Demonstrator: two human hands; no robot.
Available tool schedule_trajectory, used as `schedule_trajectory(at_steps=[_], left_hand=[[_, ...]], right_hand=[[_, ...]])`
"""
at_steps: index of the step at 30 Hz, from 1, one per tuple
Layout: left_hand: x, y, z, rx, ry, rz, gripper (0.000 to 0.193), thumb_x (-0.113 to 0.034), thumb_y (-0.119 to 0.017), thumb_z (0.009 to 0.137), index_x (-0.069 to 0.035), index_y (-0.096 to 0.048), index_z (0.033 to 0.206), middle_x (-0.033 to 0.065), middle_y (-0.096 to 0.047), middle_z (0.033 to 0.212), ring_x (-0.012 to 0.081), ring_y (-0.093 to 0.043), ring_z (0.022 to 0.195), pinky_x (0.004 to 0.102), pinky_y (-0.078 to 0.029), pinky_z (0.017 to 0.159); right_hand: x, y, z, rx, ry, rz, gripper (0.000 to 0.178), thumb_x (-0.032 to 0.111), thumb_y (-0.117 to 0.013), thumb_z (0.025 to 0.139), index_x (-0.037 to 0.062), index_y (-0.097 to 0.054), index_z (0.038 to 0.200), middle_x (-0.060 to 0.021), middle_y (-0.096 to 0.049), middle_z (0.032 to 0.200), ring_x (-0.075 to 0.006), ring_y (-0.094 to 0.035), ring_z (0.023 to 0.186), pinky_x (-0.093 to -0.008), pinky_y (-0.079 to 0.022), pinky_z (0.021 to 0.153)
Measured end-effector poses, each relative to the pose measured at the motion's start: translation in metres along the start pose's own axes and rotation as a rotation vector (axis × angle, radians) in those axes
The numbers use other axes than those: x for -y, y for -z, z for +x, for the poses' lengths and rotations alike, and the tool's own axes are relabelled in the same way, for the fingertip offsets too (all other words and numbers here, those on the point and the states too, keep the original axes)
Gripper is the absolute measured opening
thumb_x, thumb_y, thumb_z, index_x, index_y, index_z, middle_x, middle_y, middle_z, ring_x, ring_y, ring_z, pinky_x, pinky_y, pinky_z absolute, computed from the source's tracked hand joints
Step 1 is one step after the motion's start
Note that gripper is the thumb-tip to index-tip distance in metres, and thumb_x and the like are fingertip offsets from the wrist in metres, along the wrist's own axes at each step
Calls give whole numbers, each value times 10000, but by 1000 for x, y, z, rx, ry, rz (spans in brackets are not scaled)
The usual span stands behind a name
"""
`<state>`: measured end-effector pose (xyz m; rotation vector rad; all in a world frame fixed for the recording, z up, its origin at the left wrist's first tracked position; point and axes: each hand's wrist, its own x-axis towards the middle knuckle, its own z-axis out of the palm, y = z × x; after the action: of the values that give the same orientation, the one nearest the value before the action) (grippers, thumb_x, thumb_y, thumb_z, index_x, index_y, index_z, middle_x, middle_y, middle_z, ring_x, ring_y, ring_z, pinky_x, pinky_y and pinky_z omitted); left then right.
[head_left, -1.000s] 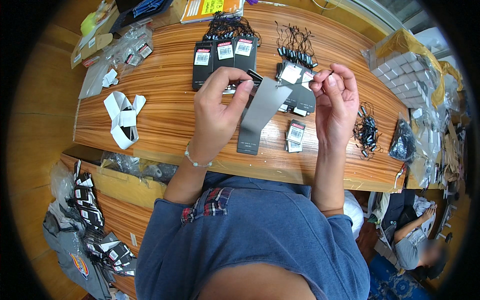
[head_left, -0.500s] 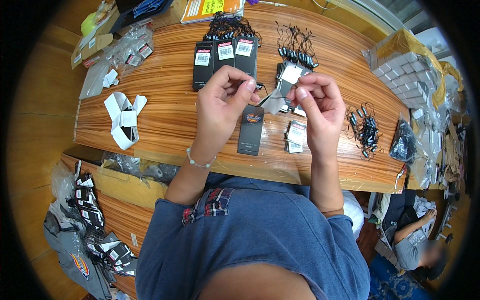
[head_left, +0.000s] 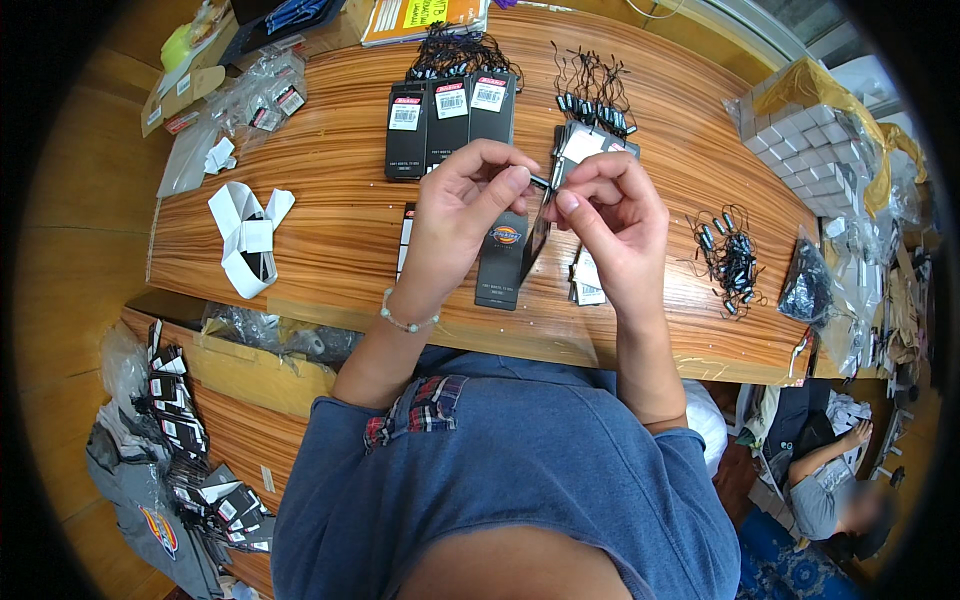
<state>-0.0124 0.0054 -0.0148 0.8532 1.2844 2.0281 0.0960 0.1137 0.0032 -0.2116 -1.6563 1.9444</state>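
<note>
My left hand [head_left: 462, 215] pinches one end of a small black hang tag string [head_left: 541, 183] over the table. Close beside it, the fingertips of my right hand [head_left: 622, 218] are closed at the string's other end. A dark hang tag [head_left: 537, 245] dangles edge-on below the fingertips. Under it a black hang tag with an oval emblem [head_left: 499, 262] lies flat, and small barcode tags [head_left: 588, 276] are partly hidden by my right hand. Black tags with white stickers [head_left: 450, 112] lie beyond my hands, beside a second stack of tags [head_left: 583, 144].
Loose black strings [head_left: 735, 262] lie in a pile on the right, near a black bagged bundle [head_left: 806, 280]. White boxes [head_left: 800, 130] are stacked at the far right. A curled white label strip [head_left: 237, 215] rests on the left. A co-worker [head_left: 840, 490] is at lower right.
My hands have come closer together, the right one moving left. The held tag, tilted between my hands before, now hangs down edge-on. Another tag shows beside my left wrist.
</note>
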Motion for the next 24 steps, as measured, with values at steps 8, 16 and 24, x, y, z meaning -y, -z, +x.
schedule_trajectory(at_steps=[8,16,24], left_hand=[[-13,-4,-2,36,-74,100,158,0,-544,838,36,-574,989,52,-566,897,93,-544,859,219,-454,756],[-18,-2,-2,106,-114,257,154,41,-542,806,34,-610,945,69,-577,913,114,-551,853,221,-451,734],[-22,0,-1,118,-83,374,159,48,-528,802,36,-623,928,84,-627,868,111,-584,776,225,-472,684]], right_hand=[[1,4,1,6,-37,35,173,-38,-545,800,-18,-465,952,-54,-575,733,-100,-572,697,-207,-457,632],[-2,12,3,74,-96,89,187,-28,-554,801,11,-454,954,-41,-591,706,-79,-568,654,-185,-442,600],[-6,18,1,130,-142,146,160,10,-584,810,35,-454,900,-51,-608,722,-84,-591,670,-179,-448,585]])
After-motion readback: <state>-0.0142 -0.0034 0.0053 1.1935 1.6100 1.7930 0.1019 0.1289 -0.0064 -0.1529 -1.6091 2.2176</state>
